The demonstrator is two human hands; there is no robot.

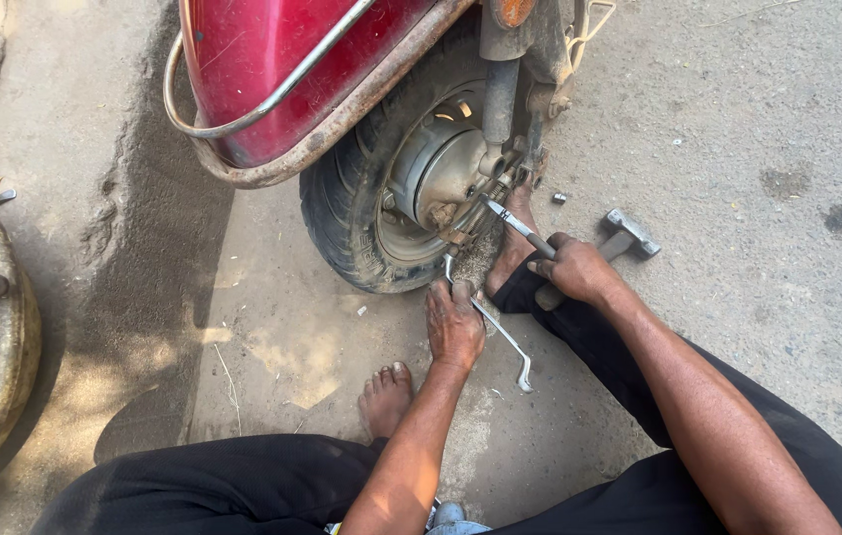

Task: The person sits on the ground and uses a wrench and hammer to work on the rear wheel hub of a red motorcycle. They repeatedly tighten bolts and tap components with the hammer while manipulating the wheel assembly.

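From the head camera, the left hand (454, 322) was closed around the upper end of a long bent spanner (492, 327), whose free end trailed away from the grip, down and to the right over the concrete ground (738, 149). The gripped end reached up toward the hub (441, 173) of the scooter wheel (361, 213), though whether it sat on a nut there was too small to tell. The right hand (574, 267) was wrapped tightly around the handle of a screwdriver-like tool (515, 223), its tip pointing up and left from the fist into the hub. Just beyond that fist lay a hammer (624, 238) on the ground, and a small bolt (559, 198) a little above it. A bare foot (386, 396) rested below the left hand. Far left of both grips stood a round basket of tools (4, 347), beside the red scooter body (282, 59)
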